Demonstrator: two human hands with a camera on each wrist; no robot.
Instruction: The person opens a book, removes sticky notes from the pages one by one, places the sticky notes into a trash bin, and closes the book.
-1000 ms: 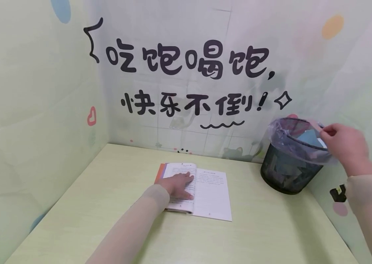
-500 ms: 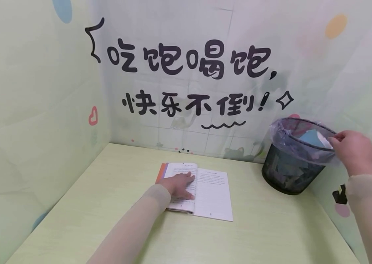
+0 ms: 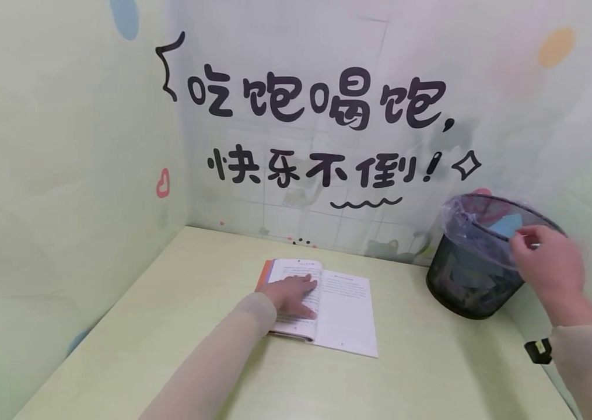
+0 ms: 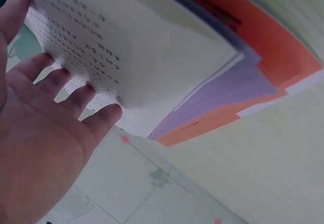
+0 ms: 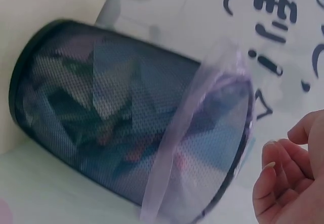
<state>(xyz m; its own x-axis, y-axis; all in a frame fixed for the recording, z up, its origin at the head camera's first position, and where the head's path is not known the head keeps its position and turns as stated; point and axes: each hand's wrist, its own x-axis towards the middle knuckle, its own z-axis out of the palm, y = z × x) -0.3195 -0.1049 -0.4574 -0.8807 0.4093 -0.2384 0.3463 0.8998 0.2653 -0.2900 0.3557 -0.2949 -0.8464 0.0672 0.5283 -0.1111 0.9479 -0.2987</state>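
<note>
An open book lies on the table, its right page in full view. My left hand rests on its left page with fingers spread and fairly straight. In the left wrist view, the fingertips touch the printed page, and orange and purple sheets show beneath it. At the right, my right hand hovers at the near rim of a black mesh bin. Its fingers are loosely curled, and in the right wrist view the hand shows nothing held, thumb apart from the fingers.
A translucent purple liner folds over the bin's rim. Paper scraps fill the bin, with a blue piece near the top. Printed walls enclose the pale table at the back and sides.
A second ago my right hand pinched a pink paper slip over the bin; it has let go and shifted slightly left and down. My left hand stays on the book. The head view shifted slightly.
</note>
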